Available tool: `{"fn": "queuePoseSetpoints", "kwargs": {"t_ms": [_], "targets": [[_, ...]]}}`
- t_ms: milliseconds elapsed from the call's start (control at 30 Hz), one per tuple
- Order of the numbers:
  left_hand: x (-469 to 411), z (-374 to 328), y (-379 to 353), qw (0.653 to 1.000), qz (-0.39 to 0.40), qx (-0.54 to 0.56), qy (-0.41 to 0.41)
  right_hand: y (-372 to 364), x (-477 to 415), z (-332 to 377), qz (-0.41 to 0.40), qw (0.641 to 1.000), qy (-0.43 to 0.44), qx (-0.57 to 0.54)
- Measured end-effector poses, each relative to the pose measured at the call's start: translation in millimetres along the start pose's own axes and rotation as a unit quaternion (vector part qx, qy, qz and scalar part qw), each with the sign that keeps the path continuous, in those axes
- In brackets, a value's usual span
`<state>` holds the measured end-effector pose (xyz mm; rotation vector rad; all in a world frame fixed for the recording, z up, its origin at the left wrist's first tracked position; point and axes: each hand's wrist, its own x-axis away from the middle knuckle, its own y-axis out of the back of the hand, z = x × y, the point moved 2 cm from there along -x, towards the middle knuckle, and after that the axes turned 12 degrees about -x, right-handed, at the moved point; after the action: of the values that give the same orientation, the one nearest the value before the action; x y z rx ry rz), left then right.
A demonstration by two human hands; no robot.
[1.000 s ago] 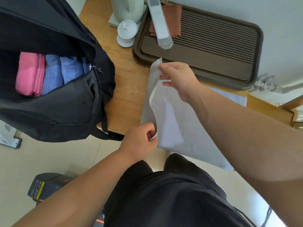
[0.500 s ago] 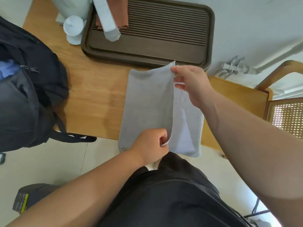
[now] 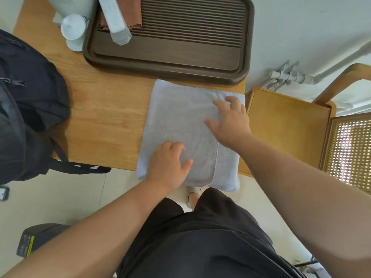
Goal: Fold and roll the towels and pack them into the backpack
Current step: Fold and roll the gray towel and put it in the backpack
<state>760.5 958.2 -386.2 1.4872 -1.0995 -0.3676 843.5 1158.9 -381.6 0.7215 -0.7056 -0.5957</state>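
Note:
A pale grey-blue towel (image 3: 176,117) lies folded flat on the wooden table (image 3: 104,121), its near end hanging over the table's front edge. My left hand (image 3: 168,163) rests palm down on the towel's near part, fingers spread. My right hand (image 3: 228,119) presses flat on the towel's far right part, fingers apart. The black backpack (image 3: 26,109) sits on the table's left end, a strap hanging over the edge; its inside is out of view.
A dark ribbed tray (image 3: 180,55) lies just behind the towel, with a white remote (image 3: 115,19) and a brown cloth (image 3: 133,18) on it. A white lidded cup (image 3: 73,31) stands left of the tray. A wooden chair (image 3: 287,125) stands at right.
Both hands held the towel's edges up a second ago; now the towel lies folded flat and both hands press on it. The view has shifted right, away from the backpack's opening.

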Motion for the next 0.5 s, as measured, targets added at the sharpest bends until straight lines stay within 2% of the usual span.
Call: {"fn": "queuePoseSetpoints", "kwargs": {"t_ms": [67,200,333,500], "targets": [[-6.8,11.6,0.6,0.996,-0.021,-0.084,-0.017,-13.2,9.1,6.3,0.032,0.993,0.056,0.101],[-25.4,28.3,-12.2,0.980,0.072,-0.179,-0.045,-39.3,12.7,-4.7,0.128,0.971,0.035,0.199],[-31.5,44.2,-23.9,0.977,0.084,-0.183,-0.068,-47.5,7.6,-5.8,0.129,0.967,0.043,0.218],[-32.1,74.7,-14.9,0.980,0.078,-0.177,-0.051,-67.8,-2.7,20.4,0.126,0.968,0.053,0.209]]}}
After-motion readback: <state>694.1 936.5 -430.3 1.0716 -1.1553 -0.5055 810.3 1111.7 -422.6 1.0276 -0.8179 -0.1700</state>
